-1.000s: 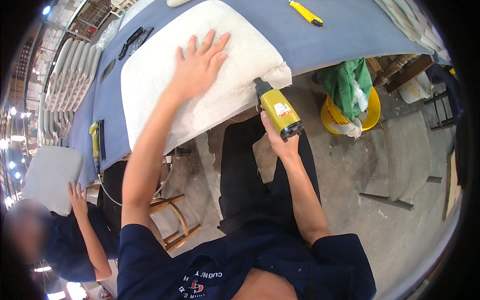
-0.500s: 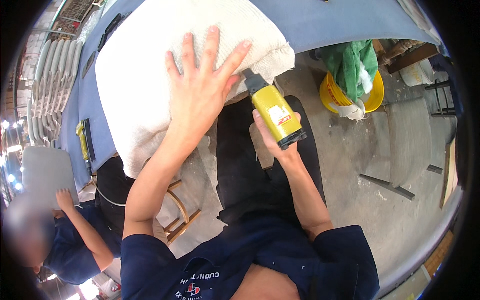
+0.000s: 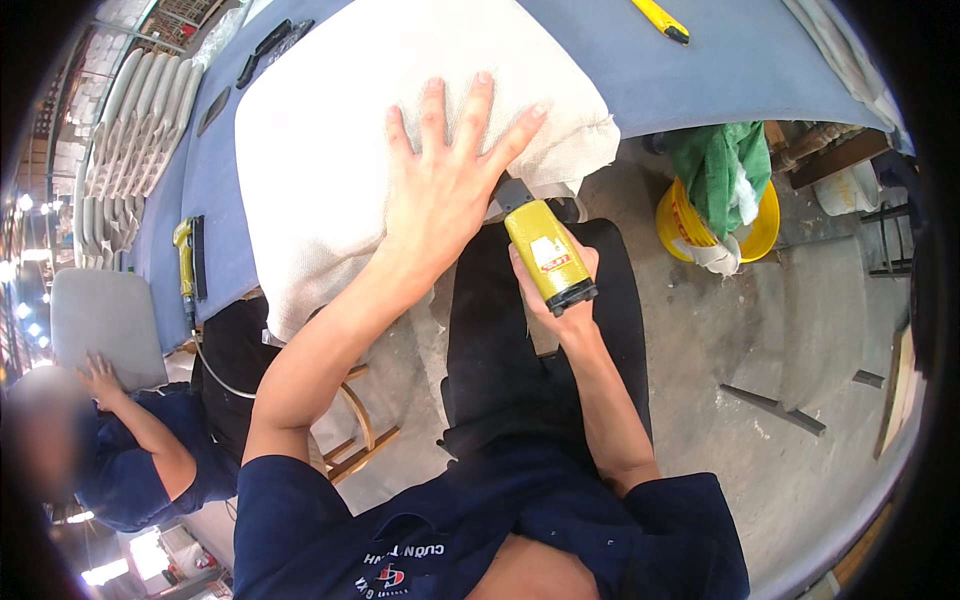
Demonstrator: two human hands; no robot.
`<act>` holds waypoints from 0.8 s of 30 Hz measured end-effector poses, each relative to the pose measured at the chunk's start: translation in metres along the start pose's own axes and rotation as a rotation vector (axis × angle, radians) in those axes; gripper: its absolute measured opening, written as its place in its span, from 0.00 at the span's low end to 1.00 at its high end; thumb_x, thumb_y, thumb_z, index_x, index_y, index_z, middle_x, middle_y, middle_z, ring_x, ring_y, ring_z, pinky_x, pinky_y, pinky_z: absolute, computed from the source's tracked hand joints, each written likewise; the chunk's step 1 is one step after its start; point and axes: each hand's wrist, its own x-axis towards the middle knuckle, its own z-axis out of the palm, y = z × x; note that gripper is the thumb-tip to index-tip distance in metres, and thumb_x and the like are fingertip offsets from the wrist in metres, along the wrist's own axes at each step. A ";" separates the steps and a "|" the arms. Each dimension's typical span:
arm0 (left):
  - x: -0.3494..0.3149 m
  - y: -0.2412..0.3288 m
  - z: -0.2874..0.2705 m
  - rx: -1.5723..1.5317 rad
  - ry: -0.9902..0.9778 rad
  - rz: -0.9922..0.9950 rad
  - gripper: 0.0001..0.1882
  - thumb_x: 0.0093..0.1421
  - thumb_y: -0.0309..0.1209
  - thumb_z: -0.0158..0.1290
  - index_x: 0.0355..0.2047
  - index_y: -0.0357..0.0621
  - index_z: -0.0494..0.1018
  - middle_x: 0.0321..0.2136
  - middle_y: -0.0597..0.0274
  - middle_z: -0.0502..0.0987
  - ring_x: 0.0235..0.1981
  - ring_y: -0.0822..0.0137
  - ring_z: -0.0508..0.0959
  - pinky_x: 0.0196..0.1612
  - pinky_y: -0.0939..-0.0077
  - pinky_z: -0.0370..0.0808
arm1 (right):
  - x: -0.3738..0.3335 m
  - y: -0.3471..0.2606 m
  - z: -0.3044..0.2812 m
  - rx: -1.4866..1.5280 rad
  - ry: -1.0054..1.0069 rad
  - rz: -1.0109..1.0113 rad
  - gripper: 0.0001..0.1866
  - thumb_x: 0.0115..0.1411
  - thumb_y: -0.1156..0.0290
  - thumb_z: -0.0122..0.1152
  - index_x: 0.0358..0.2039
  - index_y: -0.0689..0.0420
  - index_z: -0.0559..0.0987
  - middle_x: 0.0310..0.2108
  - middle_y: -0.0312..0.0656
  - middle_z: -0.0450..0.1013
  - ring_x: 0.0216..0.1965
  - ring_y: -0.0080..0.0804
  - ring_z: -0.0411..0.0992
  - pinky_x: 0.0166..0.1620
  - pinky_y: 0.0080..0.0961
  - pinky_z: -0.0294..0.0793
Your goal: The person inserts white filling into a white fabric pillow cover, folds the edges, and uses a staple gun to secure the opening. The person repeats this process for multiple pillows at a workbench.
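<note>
Left hand (image 3: 440, 205) and yellow-green tool (image 3: 547, 250) are meeting at the pad's near edge

The cream fabric-covered pad (image 3: 330, 130) is lying on the blue tabletop (image 3: 690, 90) in the upper middle of the frame, its near edge overhanging. What is just changing is the spacing: the tool's black nose is now sitting right by the left hand, partly hidden there, so whether it is touching the fabric cannot be told. For the work in hand, this is probably placing the tool at a spot on the edge that the left hand is steadying.

The right hand (image 3: 575, 318) is keeping its grip wrapped around the tool, near the centre of the frame. The left grip is holding nothing; its palm is lying flat on the fabric with the fingers splaying.

Compared with a second ago, the left hand is resting lower, nearer the edge, and the nose is standing farther left of the pad's right corner. Compared with half a second ago, the yellow knife (image 3: 662, 20) is showing more fully at the upper right. At the lower left, a co-worker's hand (image 3: 100, 382) is resting against a grey panel (image 3: 105, 320), a little farther left than before.
</note>
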 end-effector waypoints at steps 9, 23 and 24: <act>0.015 -0.048 -0.020 -0.528 -0.136 0.085 0.38 0.71 0.48 0.55 0.78 0.74 0.55 0.79 0.53 0.53 0.78 0.33 0.52 0.73 0.23 0.52 | 0.007 -0.022 -0.009 0.041 0.034 0.086 0.14 0.57 0.77 0.74 0.42 0.68 0.82 0.31 0.48 0.84 0.33 0.34 0.86 0.38 0.25 0.81; 0.020 -0.048 0.022 -0.260 0.015 -0.121 0.28 0.79 0.54 0.32 0.77 0.79 0.58 0.79 0.58 0.55 0.77 0.32 0.53 0.73 0.19 0.47 | 0.008 -0.003 -0.012 0.047 0.105 0.079 0.16 0.58 0.77 0.73 0.46 0.69 0.83 0.34 0.48 0.85 0.34 0.33 0.86 0.40 0.24 0.81; 0.014 -0.046 0.017 -0.238 0.008 -0.112 0.27 0.79 0.53 0.33 0.77 0.80 0.58 0.79 0.58 0.55 0.77 0.31 0.54 0.72 0.19 0.48 | 0.006 -0.007 -0.011 0.012 0.089 0.099 0.16 0.57 0.77 0.73 0.46 0.69 0.82 0.33 0.48 0.85 0.34 0.32 0.86 0.39 0.24 0.81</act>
